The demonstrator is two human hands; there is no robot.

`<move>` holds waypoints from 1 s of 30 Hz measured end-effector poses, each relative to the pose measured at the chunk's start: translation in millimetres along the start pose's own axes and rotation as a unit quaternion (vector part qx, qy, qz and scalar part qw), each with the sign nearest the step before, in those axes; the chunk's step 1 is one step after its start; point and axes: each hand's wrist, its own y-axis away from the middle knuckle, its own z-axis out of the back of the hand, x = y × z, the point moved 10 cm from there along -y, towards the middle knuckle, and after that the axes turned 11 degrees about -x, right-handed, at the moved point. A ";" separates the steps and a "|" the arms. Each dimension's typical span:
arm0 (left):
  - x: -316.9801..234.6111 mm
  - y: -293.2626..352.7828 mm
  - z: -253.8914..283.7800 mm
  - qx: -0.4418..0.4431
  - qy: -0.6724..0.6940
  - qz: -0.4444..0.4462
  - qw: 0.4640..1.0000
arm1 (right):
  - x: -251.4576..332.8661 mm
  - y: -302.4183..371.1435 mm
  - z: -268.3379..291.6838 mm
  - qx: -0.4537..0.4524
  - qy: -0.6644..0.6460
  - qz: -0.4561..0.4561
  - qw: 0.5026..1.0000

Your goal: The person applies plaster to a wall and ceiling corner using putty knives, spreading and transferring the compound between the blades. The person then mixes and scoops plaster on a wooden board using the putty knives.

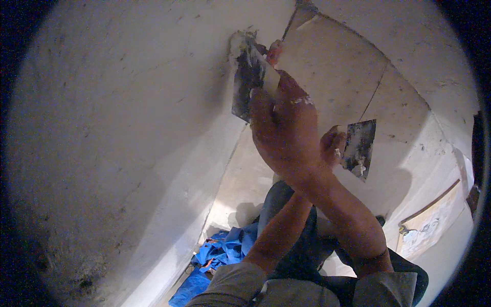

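My forearms cross, the right one passing over the left. With its fingers closed, my right hand [286, 128] grips a wide putty knife [244, 87] whose dark, smeared blade lies at the pale wall on the left. Pale filler [238, 43] shows by the blade's upper end, and a small red part [274, 52] shows just beyond the fingers. Partly hidden behind the right wrist, my left hand [332, 144] holds a second putty knife [359, 146]. That blade is flat and dark, with a white lump near its lower corner. White smears mark both hands.
The pale, scuffed wall [112, 117] fills the left side and meets the tiled floor [327, 77]. Crumpled blue sheeting [222, 248] lies by the wall near my bent legs [276, 204]. A flat panel with a picture [427, 225] is at the right.
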 end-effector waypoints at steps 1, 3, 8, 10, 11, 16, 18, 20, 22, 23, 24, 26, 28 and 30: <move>15.5 4.4 1.1 -0.057 0.096 0.082 0.990 | 6.8 0.1 2.4 -0.029 0.021 0.037 0.999; 44.0 8.0 5.1 -0.119 0.185 0.159 0.962 | 18.7 2.4 -1.4 -0.057 0.034 0.076 0.995; 46.4 1.7 2.9 -0.061 0.151 0.138 0.977 | 23.9 6.5 -11.5 -0.048 0.039 0.087 0.994; 28.3 3.3 -7.8 -0.022 0.188 0.144 0.971 | 17.4 6.3 -5.9 -0.039 0.054 0.062 0.996; 19.1 4.9 -20.2 0.015 0.224 0.150 0.963 | 11.1 4.8 -1.5 -0.031 0.066 0.035 0.997; 22.3 -0.2 3.8 -0.063 0.207 0.106 0.971 | 32.7 0.4 -21.3 -0.068 0.031 0.085 0.994; 8.4 -0.4 -0.6 -0.040 0.182 0.083 0.979 | 29.1 -3.9 -23.0 -0.059 0.030 0.066 0.996; -3.6 1.2 -7.3 -0.005 0.218 0.086 0.972 | 32.8 -7.1 -24.0 -0.053 0.040 0.085 0.994; -15.4 3.0 5.3 -0.064 0.142 -0.002 0.988 | 50.4 -11.9 -30.3 -0.023 0.083 0.089 0.992; -21.6 4.2 12.5 -0.091 0.104 -0.047 0.989 | 56.2 -12.0 -39.1 0.006 0.126 0.092 0.988; -31.6 5.7 16.8 -0.119 0.065 -0.089 0.987 | 57.7 -11.4 -42.9 0.006 0.128 0.090 0.988; -19.1 2.3 3.3 -0.056 0.096 0.005 0.994 | 86.1 -5.4 -25.9 -0.129 0.092 0.196 0.968; -13.8 3.1 -4.7 -0.019 0.166 0.076 0.983 | 87.3 7.1 -29.2 -0.095 0.123 0.191 0.969; -14.8 4.1 -5.8 -0.005 0.222 0.113 0.969 | 89.4 23.8 -27.9 -0.026 -0.033 0.235 0.971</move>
